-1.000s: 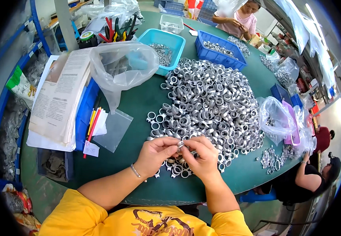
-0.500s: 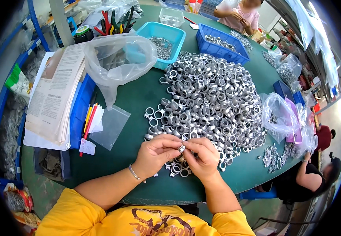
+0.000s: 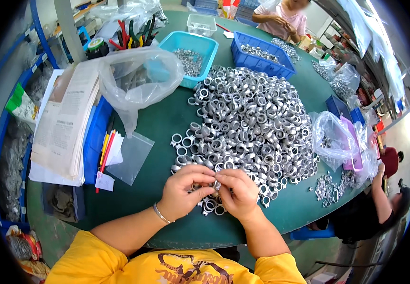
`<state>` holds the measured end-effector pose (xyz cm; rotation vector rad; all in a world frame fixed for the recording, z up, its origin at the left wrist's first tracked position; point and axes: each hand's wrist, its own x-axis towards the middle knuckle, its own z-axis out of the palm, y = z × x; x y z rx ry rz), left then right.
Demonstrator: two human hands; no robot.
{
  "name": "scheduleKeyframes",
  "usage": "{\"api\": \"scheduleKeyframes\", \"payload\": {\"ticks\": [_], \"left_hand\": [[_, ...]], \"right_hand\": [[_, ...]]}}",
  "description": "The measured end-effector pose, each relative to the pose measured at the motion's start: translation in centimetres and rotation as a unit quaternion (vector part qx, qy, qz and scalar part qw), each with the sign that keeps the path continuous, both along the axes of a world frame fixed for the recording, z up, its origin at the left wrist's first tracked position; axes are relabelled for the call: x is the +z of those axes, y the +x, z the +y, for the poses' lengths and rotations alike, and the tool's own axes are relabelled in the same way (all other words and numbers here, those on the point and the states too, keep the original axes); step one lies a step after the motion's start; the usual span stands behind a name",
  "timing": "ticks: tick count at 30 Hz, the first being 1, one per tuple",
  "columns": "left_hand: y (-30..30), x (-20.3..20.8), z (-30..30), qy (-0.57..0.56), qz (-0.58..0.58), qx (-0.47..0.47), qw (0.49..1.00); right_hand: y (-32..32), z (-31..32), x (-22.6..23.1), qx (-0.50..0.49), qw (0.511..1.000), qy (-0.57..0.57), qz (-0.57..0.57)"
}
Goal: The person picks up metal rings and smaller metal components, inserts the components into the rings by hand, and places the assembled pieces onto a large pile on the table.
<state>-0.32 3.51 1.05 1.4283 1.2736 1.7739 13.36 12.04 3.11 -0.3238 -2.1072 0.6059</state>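
Between my fingertips sits a small silver metal ring clamp [image 3: 217, 185], mostly covered by the fingers. My left hand [image 3: 182, 191] pinches it from one side, thumb and forefinger together. From the other side my right hand [image 3: 238, 193] grips the same ring clamp with bent fingers. Just beyond both hands spreads a large heap of similar metal ring clamps [image 3: 257, 123], each a round band with a small lug. A few of them lie by my wrists, under and beside the fingers.
Left are a newspaper stack [image 3: 65, 123], pencils [image 3: 106, 151], a clear plastic bag [image 3: 138, 78] and pliers [image 3: 136, 35]. Behind the heap stand a turquoise basket [image 3: 209, 52] and a blue crate [image 3: 261, 68] holding small parts. Two people sit around the green table [image 3: 134, 208].
Both hands stay together on the ring clamp, which has turned and is now more hidden by my fingers. The view has shifted slightly. The person at right has raised an arm.
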Motion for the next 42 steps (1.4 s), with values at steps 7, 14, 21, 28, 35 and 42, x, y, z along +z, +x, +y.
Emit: {"api": "scheduleKeyframes", "payload": {"ticks": [7, 14, 21, 28, 35, 42], "left_hand": [[0.1, 0.6, 0.1, 0.013, 0.260, 0.089, 0.962], [0.2, -0.2, 0.1, -0.014, 0.299, 0.052, 0.953], [0.1, 0.5, -0.3, -0.043, 0.307, 0.039, 0.950], [0.0, 0.0, 0.3, -0.015, 0.302, 0.060, 0.951], [0.4, 0.3, 0.2, 0.003, 0.271, 0.082, 0.959], [0.3, 0.6, -0.4, -0.051, 0.387, 0.013, 0.921]], "right_hand": [[5.6, 7.8, 2.7, -0.265, 0.945, 0.183, 0.059], [21.6, 22.9, 3.4, -0.575, 0.814, 0.051, -0.066], [17.4, 19.9, 2.0, -0.464, 0.878, 0.080, -0.092], [4.0, 1.3, -0.1, -0.100, 0.940, 0.095, -0.311], [2.7, -2.5, -0.5, -0.146, 0.937, 0.101, -0.301], [2.1, -4.5, -1.0, -0.040, 0.967, 0.092, -0.236]]}}
